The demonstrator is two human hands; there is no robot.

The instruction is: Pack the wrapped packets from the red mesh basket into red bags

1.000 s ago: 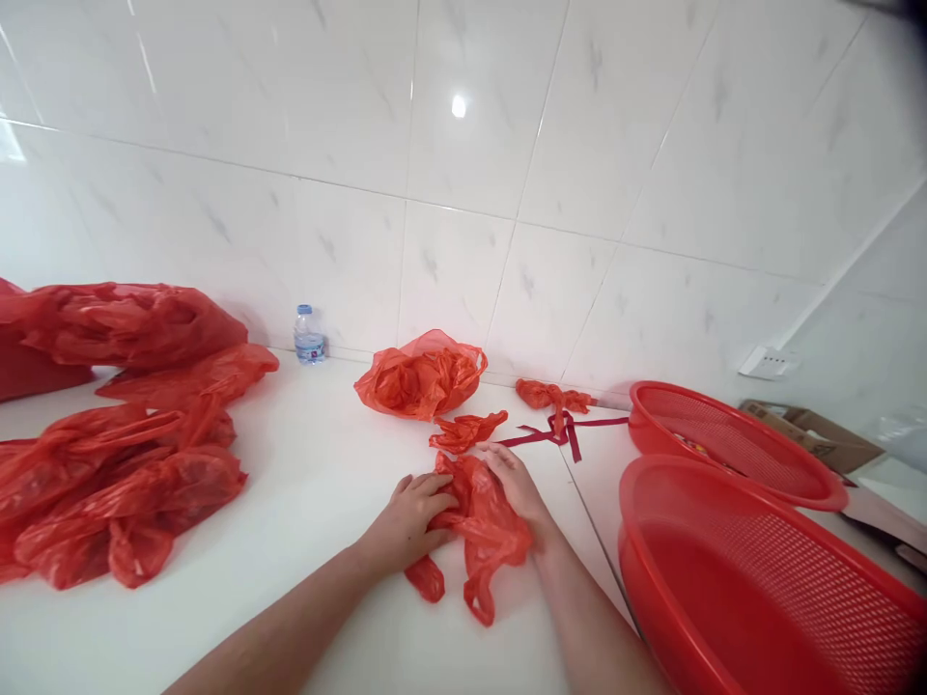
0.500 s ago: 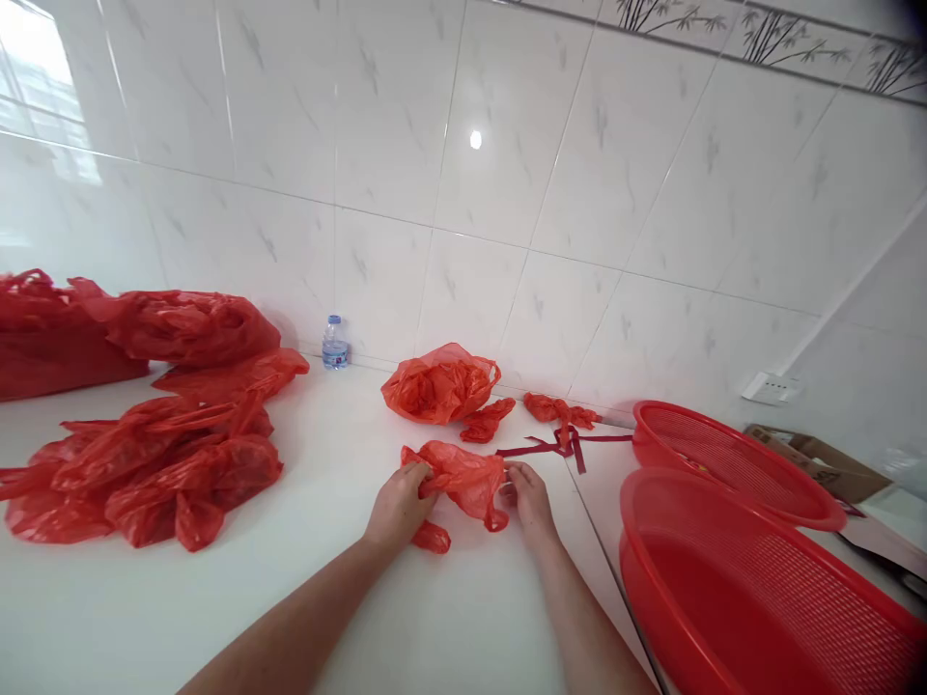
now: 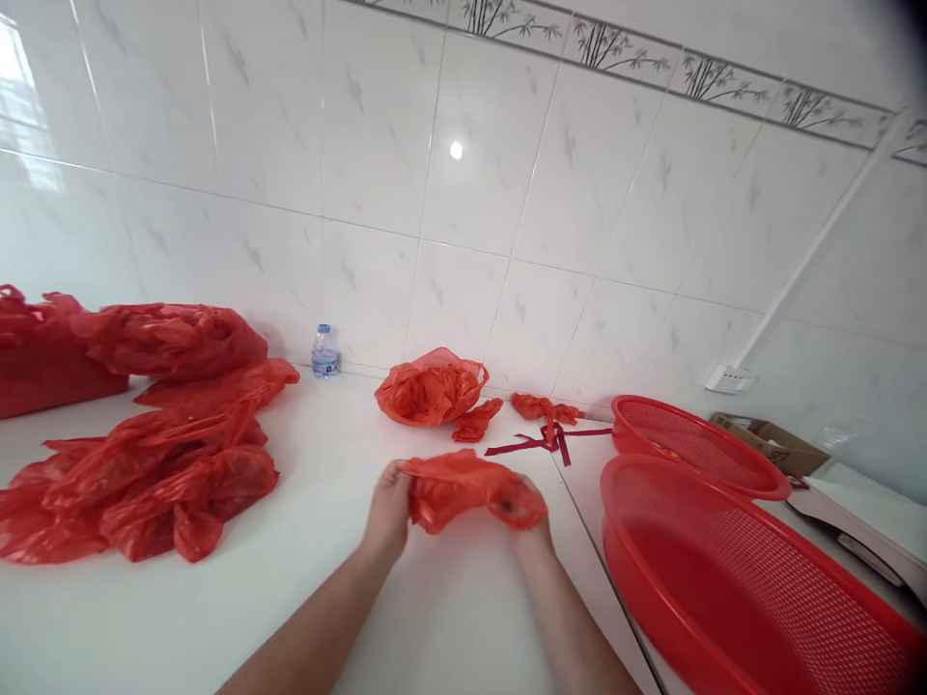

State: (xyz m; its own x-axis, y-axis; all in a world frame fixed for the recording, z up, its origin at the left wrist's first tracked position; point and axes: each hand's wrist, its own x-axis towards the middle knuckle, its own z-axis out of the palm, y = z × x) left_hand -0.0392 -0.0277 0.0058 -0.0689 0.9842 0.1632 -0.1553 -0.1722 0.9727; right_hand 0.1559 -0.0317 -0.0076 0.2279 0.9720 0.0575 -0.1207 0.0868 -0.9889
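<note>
A thin red plastic bag point(image 3: 460, 481) is stretched sideways between my two hands, over the white table. My left hand point(image 3: 392, 502) pinches its left end, fingers closed. My right hand point(image 3: 534, 521) has hold of the right end, and the red film covers most of its fingers. Just beyond lies a small crumpled red bag point(image 3: 478, 421), beside an open red bag stuffed with more bags point(image 3: 433, 389) near the wall.
Loose red bags point(image 3: 174, 473) heap up on the left, with fuller bags point(image 3: 174, 338) behind. A water bottle point(image 3: 324, 352) stands by the wall. Dark red ribbon point(image 3: 548, 441) lies right of centre. Two red mesh baskets point(image 3: 681, 579) and a cardboard box point(image 3: 774, 444) are at right.
My hands have lifted the bag off the table and drawn it out sideways. My right hand, earlier beside the bag, now grips its right end. The head view has tilted up.
</note>
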